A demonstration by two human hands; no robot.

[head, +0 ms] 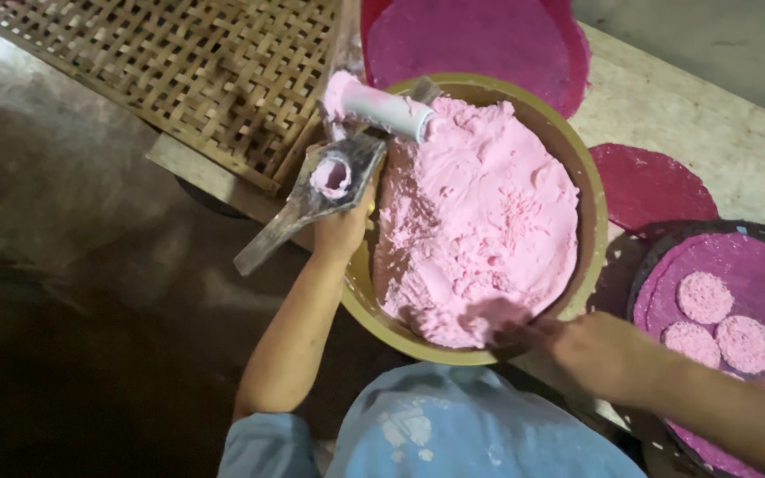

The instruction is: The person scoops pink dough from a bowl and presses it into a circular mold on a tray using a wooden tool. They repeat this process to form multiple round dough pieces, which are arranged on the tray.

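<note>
Landmark: my bowl, round, tan-rimmed, heaped with pink dough, straight ahead of my chest. Left hand: at the bowl's left rim, closed around a metal press; its long axis runs on a slant, handle end pointing down and away from the bowl to the left, cup end against the rim. The cup shows a plug of pink dough inside. Roller: white, dough-smeared cylinder lying across the bowl's upper-left rim, just above the press, long axis roughly level, one end over the dough. Right hand: at the bowl's near right rim, fingers reaching into the edge of the dough; blurred, so I cannot tell whether it is pinching dough or spread. The dough lies between my hands, right of the left hand and up-left of the right; the right hand is already touching it, the left is just beside it. Right of the bowl: a dark tray lined magenta, bearing three pink discs. Beyond the bowl: magenta sheets. Left beyond the bowl: a woven mat.
</note>
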